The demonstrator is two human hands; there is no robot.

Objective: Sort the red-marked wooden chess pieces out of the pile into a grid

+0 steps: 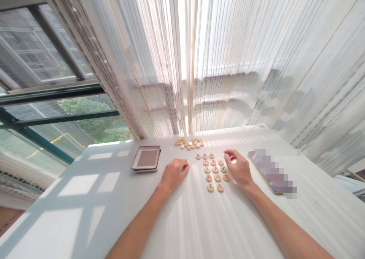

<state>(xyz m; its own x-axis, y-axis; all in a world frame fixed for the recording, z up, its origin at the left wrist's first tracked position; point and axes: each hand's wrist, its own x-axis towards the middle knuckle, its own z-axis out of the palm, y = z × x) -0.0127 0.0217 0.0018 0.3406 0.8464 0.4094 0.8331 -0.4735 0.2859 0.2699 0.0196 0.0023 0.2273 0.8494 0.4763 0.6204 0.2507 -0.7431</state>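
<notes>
Round wooden Chinese chess pieces (216,169) with red and black characters lie face up in short rows on the white table. Just left of these rows, my left hand (174,172) rests on the tabletop, its fingers curled in and nothing visible in them. My right hand (238,168) is at the right side of the rows, beside the black-marked pieces (221,162). Its thumb and index finger come together in a pinch; whatever may be between the tips is too small to make out. Farther back sits a cluster of pieces (189,143) whose faces show no readable characters.
A shallow rectangular box or lid (146,158) with a reddish rim stands left of my left hand. A phone (270,173), partly blurred out, lies to the right. Sheer striped curtains (228,61) hang behind the table (114,213), and a window (57,72) is at the left.
</notes>
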